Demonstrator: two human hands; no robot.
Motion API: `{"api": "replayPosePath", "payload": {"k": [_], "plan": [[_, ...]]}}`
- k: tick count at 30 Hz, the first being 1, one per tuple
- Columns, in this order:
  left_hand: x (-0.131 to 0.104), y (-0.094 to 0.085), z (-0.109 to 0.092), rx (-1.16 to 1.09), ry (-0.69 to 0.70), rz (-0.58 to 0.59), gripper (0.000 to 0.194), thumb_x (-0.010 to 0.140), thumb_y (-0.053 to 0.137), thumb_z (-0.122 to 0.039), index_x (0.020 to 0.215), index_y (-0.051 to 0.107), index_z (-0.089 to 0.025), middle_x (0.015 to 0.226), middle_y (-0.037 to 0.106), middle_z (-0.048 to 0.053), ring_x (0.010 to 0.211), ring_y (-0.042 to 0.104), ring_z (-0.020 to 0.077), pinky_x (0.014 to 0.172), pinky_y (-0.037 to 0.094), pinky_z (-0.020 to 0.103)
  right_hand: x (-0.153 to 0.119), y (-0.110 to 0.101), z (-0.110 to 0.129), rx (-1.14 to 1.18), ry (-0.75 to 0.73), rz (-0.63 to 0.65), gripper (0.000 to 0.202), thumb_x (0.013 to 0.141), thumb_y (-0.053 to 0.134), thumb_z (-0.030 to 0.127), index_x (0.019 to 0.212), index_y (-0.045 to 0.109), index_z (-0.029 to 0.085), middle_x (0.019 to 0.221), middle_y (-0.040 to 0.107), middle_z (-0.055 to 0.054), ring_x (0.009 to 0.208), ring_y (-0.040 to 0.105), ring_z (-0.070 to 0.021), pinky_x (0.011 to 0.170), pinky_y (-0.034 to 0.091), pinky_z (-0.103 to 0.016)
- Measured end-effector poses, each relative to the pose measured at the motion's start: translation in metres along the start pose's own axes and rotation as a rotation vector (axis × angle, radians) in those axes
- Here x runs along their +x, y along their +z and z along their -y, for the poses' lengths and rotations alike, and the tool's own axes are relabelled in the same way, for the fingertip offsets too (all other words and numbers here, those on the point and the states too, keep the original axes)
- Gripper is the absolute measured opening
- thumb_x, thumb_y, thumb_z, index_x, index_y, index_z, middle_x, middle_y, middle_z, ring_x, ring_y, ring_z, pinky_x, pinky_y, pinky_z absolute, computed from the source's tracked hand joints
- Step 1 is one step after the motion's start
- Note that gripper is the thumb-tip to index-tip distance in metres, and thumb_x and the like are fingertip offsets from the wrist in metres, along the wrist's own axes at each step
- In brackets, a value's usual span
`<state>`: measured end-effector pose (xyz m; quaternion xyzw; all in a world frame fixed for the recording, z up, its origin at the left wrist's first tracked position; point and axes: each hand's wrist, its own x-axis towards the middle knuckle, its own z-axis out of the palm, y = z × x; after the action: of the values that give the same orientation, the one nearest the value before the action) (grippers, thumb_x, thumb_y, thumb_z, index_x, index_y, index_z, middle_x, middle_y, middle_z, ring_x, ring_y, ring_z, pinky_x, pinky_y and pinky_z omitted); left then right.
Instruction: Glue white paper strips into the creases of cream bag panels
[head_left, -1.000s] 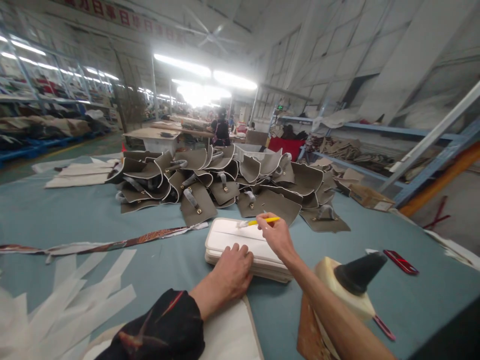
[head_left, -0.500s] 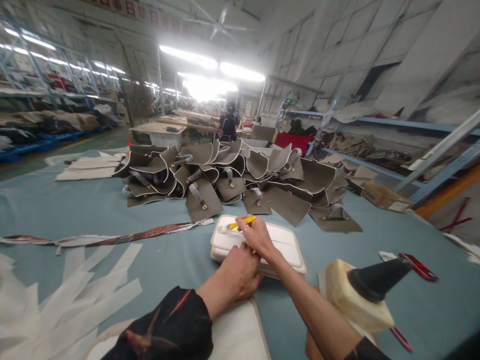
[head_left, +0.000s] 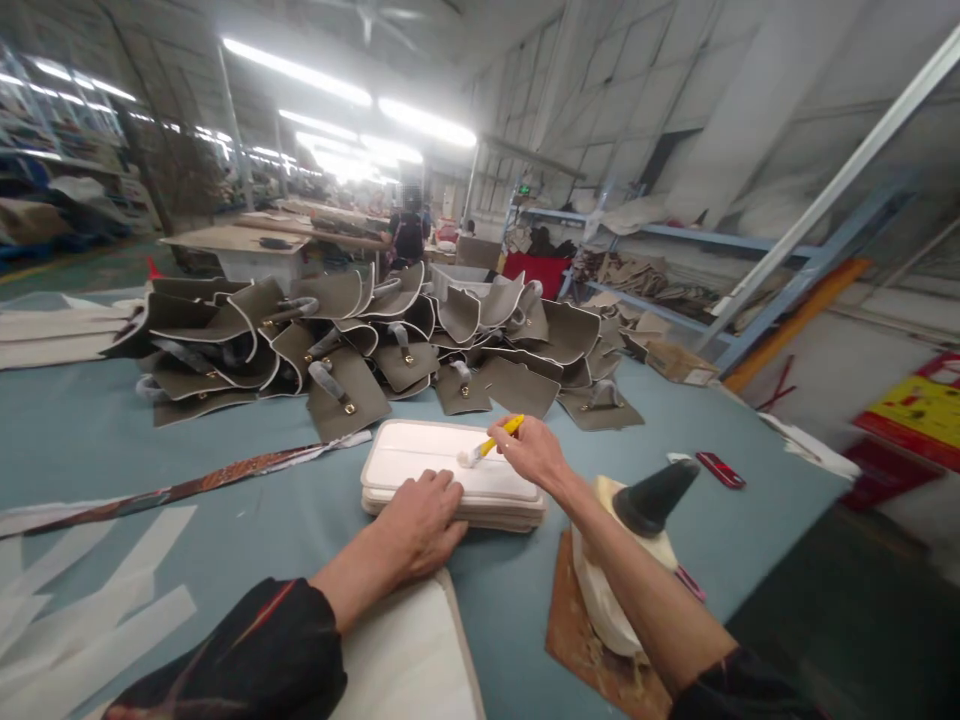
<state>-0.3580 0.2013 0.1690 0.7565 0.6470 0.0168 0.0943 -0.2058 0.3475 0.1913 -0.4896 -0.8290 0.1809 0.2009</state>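
Note:
Yellow-handled and pale-bristled, a paintbrush [head_left: 501, 440] is pinched in my right hand [head_left: 529, 455]. Its bristles touch the top white panel of a stack of padded, beige-edged panels [head_left: 412, 446]. My left hand [head_left: 420, 520] rests at the near edge of that stack, fingers lying on the top panel and holding nothing. Closer to me, a larger white panel [head_left: 412, 650] with a beige edge lies partly under my left forearm. Beneath my right forearm stands a cream container [head_left: 600, 590] with a black cone-shaped top [head_left: 654, 498], on a stained brown board [head_left: 564, 610].
Many grey-brown bag pieces [head_left: 349, 385] with wrapped handles are heaped across the table's far side. White strips [head_left: 127, 640] and a patterned band [head_left: 202, 484] lie at left. A red object [head_left: 720, 470] lies at right. Farther back are shelves [head_left: 675, 235] and a person [head_left: 409, 235].
The view has turned right. My right hand has moved the paintbrush rightward across the top panel. My left hand, formerly beneath the right wrist, now lies apart from it, farther left along the stack's edge.

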Motion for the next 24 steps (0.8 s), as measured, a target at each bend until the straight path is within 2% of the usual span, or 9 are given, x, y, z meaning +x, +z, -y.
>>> {"api": "replayPosePath", "payload": {"k": [4,7,13,17,24], "plan": [[0.003,0.0,0.001,0.012,0.008,0.006,0.032,0.095,0.048,-0.036,0.118,0.06,-0.017,0.133,0.061,0.017,0.125,0.057,0.0345,0.103,0.051,0.052,-0.008,-0.025,-0.028,-0.11,0.053,-0.032,0.027,0.093,0.055,0.031,0.087,0.08,0.024,0.077,0.075,-0.001,0.073,0.066,-0.0182,0.06,0.034,-0.025],[0.004,0.002,0.002,0.023,0.017,0.005,0.034,0.095,0.048,-0.036,0.121,0.06,-0.017,0.136,0.061,0.018,0.128,0.057,0.0349,0.104,0.051,0.052,-0.013,-0.041,-0.04,-0.193,0.088,-0.054,0.027,0.093,0.054,0.029,0.085,0.08,0.024,0.077,0.075,-0.001,0.074,0.066,-0.0188,0.059,0.031,-0.026],[0.006,0.007,0.005,0.035,0.016,-0.002,0.035,0.095,0.051,-0.037,0.123,0.06,-0.019,0.14,0.059,0.018,0.131,0.055,0.0349,0.106,0.05,0.051,-0.021,-0.065,-0.038,-0.343,0.095,-0.104,0.028,0.096,0.051,0.026,0.09,0.079,0.023,0.085,0.078,-0.005,0.082,0.068,-0.0213,0.063,0.03,-0.029],[0.004,0.002,0.001,0.039,0.003,0.004,0.034,0.095,0.051,-0.037,0.121,0.061,-0.017,0.139,0.06,0.018,0.13,0.056,0.0351,0.106,0.05,0.051,-0.02,-0.053,-0.024,-0.39,0.031,-0.079,0.024,0.095,0.055,0.025,0.096,0.079,0.022,0.091,0.079,-0.007,0.086,0.07,-0.0228,0.066,0.033,-0.029],[-0.001,-0.001,-0.004,0.026,-0.012,0.006,0.032,0.095,0.052,-0.038,0.118,0.061,-0.018,0.135,0.062,0.017,0.127,0.057,0.0345,0.103,0.051,0.051,-0.002,-0.004,0.022,-0.321,-0.054,-0.045,0.026,0.094,0.056,0.024,0.088,0.08,0.017,0.091,0.079,-0.015,0.086,0.072,-0.0258,0.068,0.038,-0.03]]}}
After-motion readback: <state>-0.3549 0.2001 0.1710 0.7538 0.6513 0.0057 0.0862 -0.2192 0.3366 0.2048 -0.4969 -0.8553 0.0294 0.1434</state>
